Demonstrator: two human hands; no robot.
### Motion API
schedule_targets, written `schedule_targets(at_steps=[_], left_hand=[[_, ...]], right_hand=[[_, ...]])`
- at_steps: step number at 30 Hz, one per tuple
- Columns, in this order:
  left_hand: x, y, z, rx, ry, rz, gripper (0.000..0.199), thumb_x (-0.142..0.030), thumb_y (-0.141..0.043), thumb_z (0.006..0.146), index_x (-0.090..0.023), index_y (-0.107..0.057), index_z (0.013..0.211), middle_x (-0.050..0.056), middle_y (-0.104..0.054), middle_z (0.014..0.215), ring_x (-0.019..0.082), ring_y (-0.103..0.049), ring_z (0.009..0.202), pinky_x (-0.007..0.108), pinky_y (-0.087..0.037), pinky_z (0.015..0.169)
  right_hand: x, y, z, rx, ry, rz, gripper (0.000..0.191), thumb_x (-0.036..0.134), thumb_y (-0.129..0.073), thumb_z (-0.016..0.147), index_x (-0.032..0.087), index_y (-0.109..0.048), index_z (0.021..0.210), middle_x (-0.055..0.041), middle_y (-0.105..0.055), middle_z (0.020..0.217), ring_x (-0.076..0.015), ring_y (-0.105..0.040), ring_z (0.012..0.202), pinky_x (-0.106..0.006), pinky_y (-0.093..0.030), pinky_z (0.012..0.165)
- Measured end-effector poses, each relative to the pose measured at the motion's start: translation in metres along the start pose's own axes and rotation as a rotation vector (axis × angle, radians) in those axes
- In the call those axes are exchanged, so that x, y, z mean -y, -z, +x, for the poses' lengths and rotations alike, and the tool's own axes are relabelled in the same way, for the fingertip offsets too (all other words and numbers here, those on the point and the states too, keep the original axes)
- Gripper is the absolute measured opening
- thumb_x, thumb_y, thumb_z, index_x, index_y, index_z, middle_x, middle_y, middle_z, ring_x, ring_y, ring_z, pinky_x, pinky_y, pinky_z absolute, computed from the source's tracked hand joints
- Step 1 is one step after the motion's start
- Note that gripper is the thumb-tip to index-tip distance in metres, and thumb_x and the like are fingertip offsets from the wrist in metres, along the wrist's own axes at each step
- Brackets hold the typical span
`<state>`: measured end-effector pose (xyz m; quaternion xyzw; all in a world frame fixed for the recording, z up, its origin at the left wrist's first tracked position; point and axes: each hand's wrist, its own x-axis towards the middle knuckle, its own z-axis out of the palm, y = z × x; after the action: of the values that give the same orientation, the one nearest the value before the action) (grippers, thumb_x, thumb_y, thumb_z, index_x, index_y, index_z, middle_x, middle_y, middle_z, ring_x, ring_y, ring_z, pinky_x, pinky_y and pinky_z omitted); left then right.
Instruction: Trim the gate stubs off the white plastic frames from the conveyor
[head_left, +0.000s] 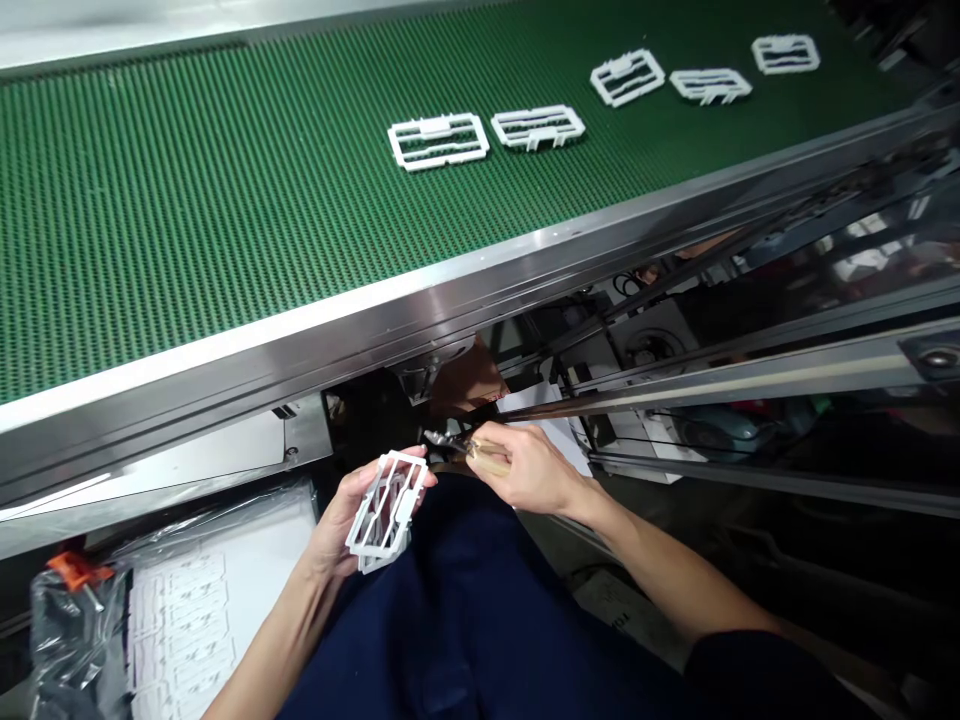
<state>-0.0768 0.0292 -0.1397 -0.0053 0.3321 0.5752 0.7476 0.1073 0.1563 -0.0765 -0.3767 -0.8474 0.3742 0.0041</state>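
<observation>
Your left hand (334,515) is closed on a white plastic frame (406,506), out over your lap below the belt; at least one more seems tucked under it, exact count unclear. Your right hand (529,465) is wrapped round the tan handles of what look like pliers (487,464), tip pointing at the frame's top corner, near it; can't tell if they touch, nor whether the tool's mouth is open. Frame should be very light and fairly stiff, but its thin inner bars look easy to bend or snap, and smooth plastic may slide a bit in your fingers. Best hold: outer rim, or by the wide tab; don't squeeze the bars. Stacked pieces could catch on each other's clips. Around you: green belt (187,220) ahead with five loose frames (435,128), some tab-side up, others tilted. The belt's metal edge (420,290) stands between your hands and those, so lift over it. Lower left, a clear bag (71,630) and an orange clip (80,568) sit beside rows of white parts (180,620). Metal bars (750,385) crowd your right forearm, so mind the elbow
</observation>
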Motion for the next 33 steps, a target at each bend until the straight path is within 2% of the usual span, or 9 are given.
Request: schedule_targets(at_steps=[4, 7, 11, 21, 30, 33], left_hand=[[-0.003, 0.000, 0.003, 0.015, -0.014, -0.050, 0.032, -0.029, -0.052, 0.085, -0.010, -0.063, 0.109, 0.014, -0.069, 0.089, 0.018, -0.062, 0.070, 0.025, -0.051, 0.063], [-0.006, 0.000, 0.008, 0.020, -0.038, -0.080, 0.032, -0.028, -0.048, 0.087, -0.011, -0.061, 0.111, 0.015, -0.068, 0.092, 0.019, -0.061, 0.071, 0.026, -0.051, 0.061], [-0.011, -0.003, 0.015, 0.021, -0.075, -0.107, 0.033, -0.027, -0.041, 0.091, -0.015, -0.055, 0.117, 0.013, -0.068, 0.097, 0.019, -0.060, 0.074, 0.027, -0.050, 0.060], [-0.017, -0.007, 0.018, -0.005, -0.069, -0.129, 0.037, -0.025, -0.035, 0.093, -0.016, -0.046, 0.127, 0.009, -0.068, 0.094, 0.018, -0.062, 0.074, 0.026, -0.051, 0.063], [-0.018, -0.002, 0.021, -0.014, -0.082, -0.111, 0.032, -0.028, -0.040, 0.090, -0.022, -0.056, 0.117, 0.008, -0.069, 0.097, 0.018, -0.064, 0.076, 0.026, -0.054, 0.065], [-0.019, -0.002, 0.021, -0.027, -0.074, -0.117, 0.031, -0.028, -0.041, 0.090, -0.023, -0.057, 0.116, 0.007, -0.069, 0.098, 0.018, -0.064, 0.074, 0.026, -0.054, 0.061]], right_hand=[[-0.005, -0.012, 0.005, -0.051, -0.136, 0.403, 0.023, 0.037, -0.052, 0.082, 0.017, -0.047, 0.071, 0.0043, -0.043, 0.062, -0.0083, -0.038, 0.056, -0.021, -0.030, 0.054], [-0.006, -0.028, 0.005, -0.034, -0.220, 0.699, 0.026, 0.041, -0.053, 0.082, 0.017, -0.046, 0.073, 0.0042, -0.044, 0.062, -0.0081, -0.040, 0.055, -0.021, -0.032, 0.052], [0.001, -0.046, 0.004, -0.003, -0.285, 0.933, 0.024, 0.040, -0.056, 0.081, 0.017, -0.047, 0.078, 0.0032, -0.049, 0.065, -0.0077, -0.042, 0.053, -0.021, -0.033, 0.050], [0.017, -0.055, 0.007, 0.002, -0.235, 0.994, 0.018, 0.033, -0.057, 0.080, 0.017, -0.049, 0.080, 0.0020, -0.051, 0.067, -0.0081, -0.044, 0.054, -0.022, -0.036, 0.051], [0.027, -0.064, 0.007, -0.006, -0.244, 1.006, 0.016, 0.030, -0.059, 0.078, 0.017, -0.049, 0.081, 0.0016, -0.052, 0.067, -0.0093, -0.047, 0.057, -0.023, -0.040, 0.054], [0.029, -0.067, 0.008, -0.017, -0.252, 0.995, 0.016, 0.030, -0.059, 0.078, 0.017, -0.050, 0.081, 0.0015, -0.053, 0.067, -0.0096, -0.049, 0.057, -0.023, -0.041, 0.054]])
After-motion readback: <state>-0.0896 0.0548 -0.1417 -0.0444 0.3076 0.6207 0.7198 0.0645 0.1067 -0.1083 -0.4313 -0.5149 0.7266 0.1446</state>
